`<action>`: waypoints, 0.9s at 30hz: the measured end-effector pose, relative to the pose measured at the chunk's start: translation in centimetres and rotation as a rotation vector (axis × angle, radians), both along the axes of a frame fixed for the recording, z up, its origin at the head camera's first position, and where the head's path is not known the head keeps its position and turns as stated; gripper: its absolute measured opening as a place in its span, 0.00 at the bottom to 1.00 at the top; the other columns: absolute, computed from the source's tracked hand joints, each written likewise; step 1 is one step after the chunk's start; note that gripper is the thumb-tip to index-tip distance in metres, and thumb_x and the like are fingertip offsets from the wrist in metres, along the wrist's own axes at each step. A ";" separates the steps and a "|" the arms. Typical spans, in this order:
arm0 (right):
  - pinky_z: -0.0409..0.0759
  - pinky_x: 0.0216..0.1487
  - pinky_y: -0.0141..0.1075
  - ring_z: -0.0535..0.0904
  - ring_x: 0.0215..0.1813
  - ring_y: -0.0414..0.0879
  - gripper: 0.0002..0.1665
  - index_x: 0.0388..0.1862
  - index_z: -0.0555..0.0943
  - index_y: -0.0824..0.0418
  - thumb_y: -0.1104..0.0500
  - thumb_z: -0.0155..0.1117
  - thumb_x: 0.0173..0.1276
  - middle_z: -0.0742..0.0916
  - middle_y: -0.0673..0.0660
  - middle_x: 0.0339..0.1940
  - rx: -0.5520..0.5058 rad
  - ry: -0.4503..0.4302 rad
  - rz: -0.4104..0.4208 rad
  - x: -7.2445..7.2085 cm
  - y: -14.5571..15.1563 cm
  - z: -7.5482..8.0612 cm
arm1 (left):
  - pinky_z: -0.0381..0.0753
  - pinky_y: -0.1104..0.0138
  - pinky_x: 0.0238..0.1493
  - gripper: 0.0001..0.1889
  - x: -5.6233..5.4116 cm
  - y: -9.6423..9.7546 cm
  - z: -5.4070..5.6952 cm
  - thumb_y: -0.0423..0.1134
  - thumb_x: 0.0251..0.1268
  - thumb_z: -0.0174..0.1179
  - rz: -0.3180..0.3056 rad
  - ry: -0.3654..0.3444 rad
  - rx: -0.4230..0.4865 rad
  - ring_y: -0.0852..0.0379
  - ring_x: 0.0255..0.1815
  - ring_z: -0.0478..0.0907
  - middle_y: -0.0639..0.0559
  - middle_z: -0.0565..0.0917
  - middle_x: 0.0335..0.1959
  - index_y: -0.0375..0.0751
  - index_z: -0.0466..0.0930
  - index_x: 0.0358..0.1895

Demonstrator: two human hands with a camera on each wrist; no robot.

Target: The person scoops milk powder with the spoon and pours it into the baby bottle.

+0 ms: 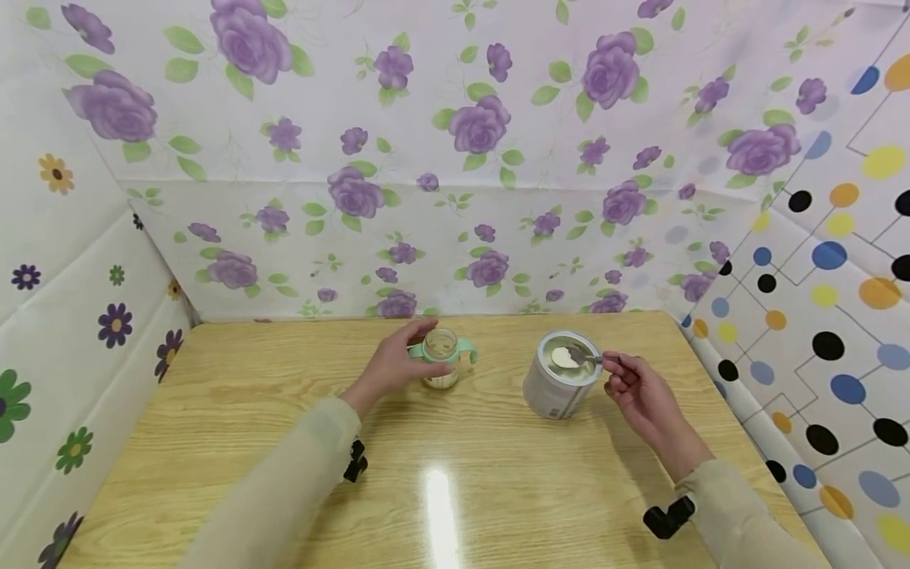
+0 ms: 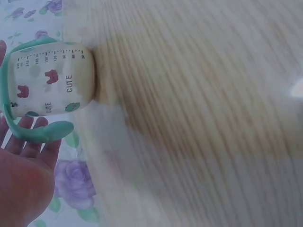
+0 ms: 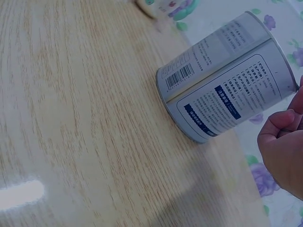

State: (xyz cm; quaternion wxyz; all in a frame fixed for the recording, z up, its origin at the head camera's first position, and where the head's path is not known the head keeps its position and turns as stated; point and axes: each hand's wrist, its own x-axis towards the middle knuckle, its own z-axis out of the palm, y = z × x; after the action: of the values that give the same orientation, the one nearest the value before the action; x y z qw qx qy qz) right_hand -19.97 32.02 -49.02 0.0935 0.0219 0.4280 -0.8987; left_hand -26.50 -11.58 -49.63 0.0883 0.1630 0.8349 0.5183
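Observation:
A baby bottle (image 1: pixel 442 378) with mint-green handles stands upright, lidless, on the table. My left hand (image 1: pixel 395 359) holds it from the left, thumb in front and fingers behind. In the left wrist view, the bottle (image 2: pixel 54 80) shows a measuring scale and pale contents low down; fingers lie behind one handle (image 2: pixel 42 132). To the right stands an open metal can (image 1: pixel 550 393). My right hand (image 1: pixel 645 401) pinches the handle of a metal spoon (image 1: pixel 592 359) at the can's right rim. The spoon's bowl, heaped with whitish powder, is over the can's opening.
Both things stand on a wooden table (image 1: pixel 284 442) toward its far edge, with the can apart from the bottle. Flowered cloth (image 1: pixel 398 197) hangs behind the table. A dotted cloth (image 1: pixel 828 348) borders the right side, and another flowered cloth (image 1: pixel 78 316) the left.

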 end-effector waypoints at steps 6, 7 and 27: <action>0.80 0.41 0.32 0.85 0.30 0.38 0.31 0.47 0.90 0.63 0.58 0.37 0.93 0.93 0.52 0.36 -0.002 0.002 0.009 0.1 -0.1 0.0 | 0.79 0.47 0.68 0.39 0.0 0.3 -0.8 0.50 0.60 0.82 0.027 0.001 0.036 0.48 0.67 0.79 0.50 0.83 0.67 0.53 0.76 0.75; 0.80 0.41 0.32 0.85 0.30 0.38 0.31 0.47 0.90 0.64 0.58 0.37 0.93 0.93 0.52 0.36 -0.007 0.002 0.009 0.1 -0.1 0.1 | 0.79 0.47 0.67 0.38 0.0 0.4 -0.9 0.49 0.61 0.82 0.031 0.004 0.039 0.48 0.65 0.80 0.50 0.83 0.65 0.53 0.77 0.74; 0.77 0.41 0.34 0.84 0.30 0.41 0.28 0.49 0.89 0.66 0.59 0.39 0.92 0.93 0.55 0.36 -0.052 0.044 0.031 -1.0 -1.0 4.9 | 0.81 0.48 0.66 0.38 -0.2 0.3 -1.6 0.53 0.59 0.82 0.036 0.010 0.057 0.49 0.63 0.81 0.51 0.84 0.65 0.54 0.78 0.73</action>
State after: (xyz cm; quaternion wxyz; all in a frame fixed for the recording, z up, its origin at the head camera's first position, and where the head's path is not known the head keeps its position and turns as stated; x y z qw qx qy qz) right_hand -20.97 31.01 -44.12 0.0984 -0.0067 0.4067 -0.9082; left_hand -26.66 -11.28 -51.20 0.0701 0.1527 0.8232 0.5424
